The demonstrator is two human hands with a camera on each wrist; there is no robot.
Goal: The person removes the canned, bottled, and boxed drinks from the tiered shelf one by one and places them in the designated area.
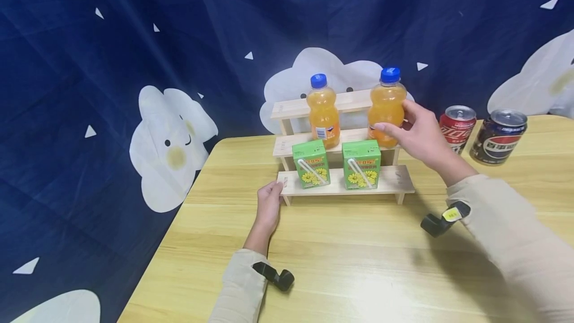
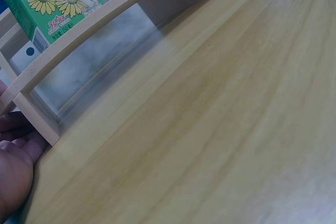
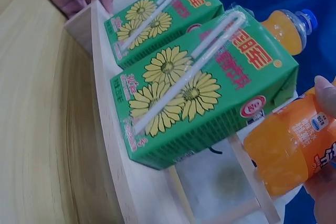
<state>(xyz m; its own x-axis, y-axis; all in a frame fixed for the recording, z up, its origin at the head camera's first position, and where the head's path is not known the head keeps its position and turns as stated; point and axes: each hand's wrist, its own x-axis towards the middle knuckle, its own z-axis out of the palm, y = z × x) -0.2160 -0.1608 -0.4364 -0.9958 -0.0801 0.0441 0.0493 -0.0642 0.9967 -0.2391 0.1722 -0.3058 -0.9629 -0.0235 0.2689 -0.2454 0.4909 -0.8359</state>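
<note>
My right hand (image 1: 425,137) grips an orange soda bottle (image 1: 387,101) with a blue cap, thumb and fingers around its lower half. The bottle stands upright at the right part of the middle tier of a three-tier wooden rack (image 1: 393,179). In the right wrist view, the bottle's base (image 3: 273,153) is right at the tier's edge. A second orange soda bottle (image 1: 324,108) stands to its left on the same tier. At the rack's lower left end, my left hand (image 1: 268,208) holds the bottom tier, thumb on top and fingers underneath.
Two green drink boxes, a left one (image 1: 311,164) and a right one (image 1: 361,165), stand on the bottom tier with straws on their fronts. Right of the rack are a red can (image 1: 457,127) and a dark blue can (image 1: 499,137) on the wooden table (image 1: 341,258). A blue curtain (image 1: 215,29) hangs behind.
</note>
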